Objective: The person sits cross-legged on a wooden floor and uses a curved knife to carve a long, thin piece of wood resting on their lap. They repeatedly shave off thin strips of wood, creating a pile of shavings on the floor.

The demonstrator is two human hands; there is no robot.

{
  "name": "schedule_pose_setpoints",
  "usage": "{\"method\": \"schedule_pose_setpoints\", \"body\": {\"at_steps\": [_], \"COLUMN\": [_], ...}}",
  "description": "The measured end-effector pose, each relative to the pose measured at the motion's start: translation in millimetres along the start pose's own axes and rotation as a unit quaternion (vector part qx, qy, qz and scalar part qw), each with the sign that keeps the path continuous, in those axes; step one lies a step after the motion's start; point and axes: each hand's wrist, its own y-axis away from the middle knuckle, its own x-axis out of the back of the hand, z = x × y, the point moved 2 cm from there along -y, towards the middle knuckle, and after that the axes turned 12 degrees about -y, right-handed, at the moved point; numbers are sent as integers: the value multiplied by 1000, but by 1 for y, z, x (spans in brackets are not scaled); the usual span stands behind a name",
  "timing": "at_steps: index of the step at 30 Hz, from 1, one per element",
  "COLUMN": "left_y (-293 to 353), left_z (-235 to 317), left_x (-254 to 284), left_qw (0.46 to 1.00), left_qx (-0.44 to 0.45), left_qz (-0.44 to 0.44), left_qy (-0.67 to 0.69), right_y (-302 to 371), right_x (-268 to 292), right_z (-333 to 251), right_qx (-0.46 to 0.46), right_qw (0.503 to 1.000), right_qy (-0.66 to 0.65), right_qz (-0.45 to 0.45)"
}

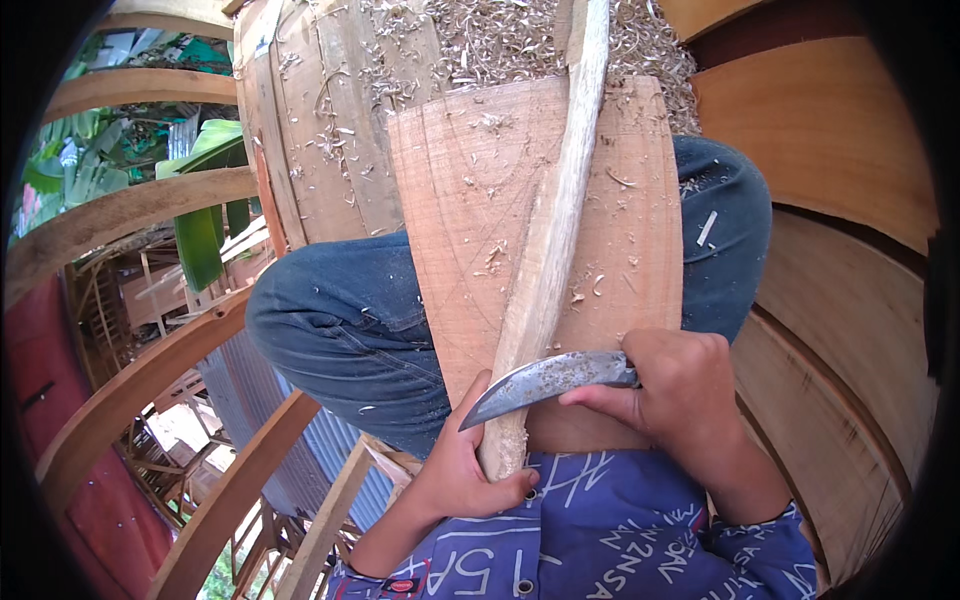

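A long, pale, partly shaved stick of wood (545,270) runs away from me over a flat wooden board (450,230) that lies across my lap. My left hand (465,465) is wrapped round the stick's near end, with the thumb on its right side. In my right hand (675,390) is a curved knife (550,383), gripped by its handle, which the fingers hide. Its worn, stained blade points left and lies across the stick, just above my left hand. Curled shavings and bits of wood are scattered on the board.
My bent legs in blue jeans (340,320) flank the board. A heap of shavings (490,40) covers the plank floor (320,170) ahead. Wooden rails (140,200) border the left side, with leaves and metal roofing beyond. A plank wall (820,140) rises close on the right.
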Motion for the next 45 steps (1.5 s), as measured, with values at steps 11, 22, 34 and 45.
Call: {"method": "schedule_pose_setpoints", "body": {"at_steps": [11, 22, 34, 45], "left_y": [0, 10, 10, 13], "left_z": [2, -8, 6, 17], "left_x": [-3, -11, -19, -15], "left_qw": [995, 983, 988, 999], "left_qx": [-9, 28, 0, -15], "left_qz": [-39, -99, -76, -47], "left_qy": [95, 149, 138, 0], "right_y": [-9, 3, 11, 14], "right_x": [4, 19, 15, 16], "right_z": [9, 2, 11, -2], "right_qx": [4, 23, 40, 97], "right_qw": [996, 999, 994, 992], "right_qy": [19, -35, -62, -85], "right_qz": [85, 31, 79, 6]}}
